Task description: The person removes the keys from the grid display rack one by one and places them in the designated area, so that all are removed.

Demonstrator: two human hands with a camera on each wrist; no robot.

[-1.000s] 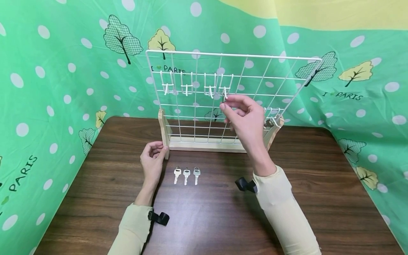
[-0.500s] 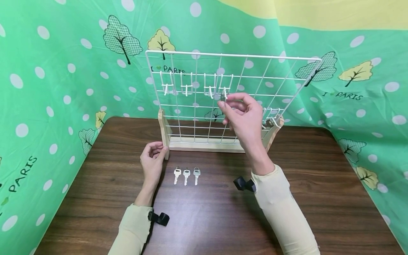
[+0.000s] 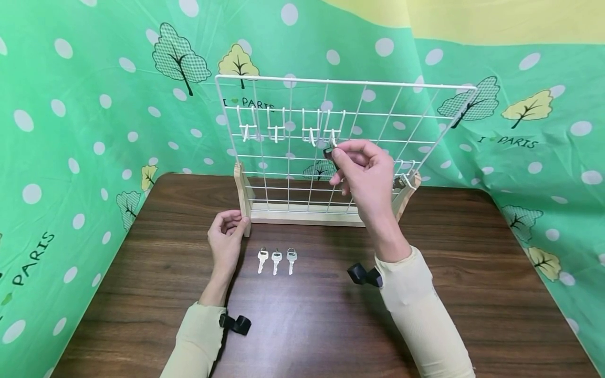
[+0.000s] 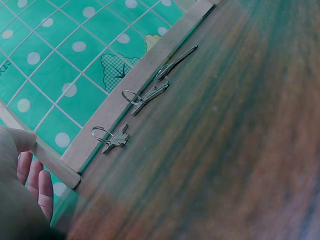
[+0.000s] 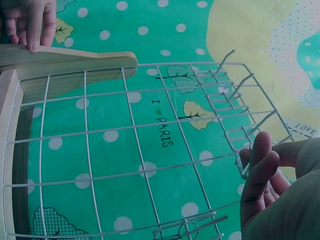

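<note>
The right hand [image 3: 371, 178] pinches a small metal key [image 3: 328, 153], mostly covered by the fingers, just under the rightmost hook [image 3: 333, 134] of the upper row on the white wire grid. Whether its ring is around the hook cannot be told. In the right wrist view the key [image 5: 244, 161] shows beside the fingertips. The left hand [image 3: 226, 242] grips the rack's left wooden foot [image 3: 247, 227], thumb in front. Three ringed keys lie side by side on the table: left [image 3: 262, 260], middle [image 3: 276, 261] and right [image 3: 291, 260].
Three more white hooks [image 3: 276, 133] hang left of the right hand. Lower right on the grid is another hook [image 3: 405, 168], and a ring [image 5: 188, 230] shows at it in the right wrist view. A green dotted cloth [image 3: 118, 94] stands behind the brown table [image 3: 302, 325].
The key at the right fingertips has tilted and now shows left of them, just below the hook. The right hand has shifted slightly right. The left hand has not moved.
</note>
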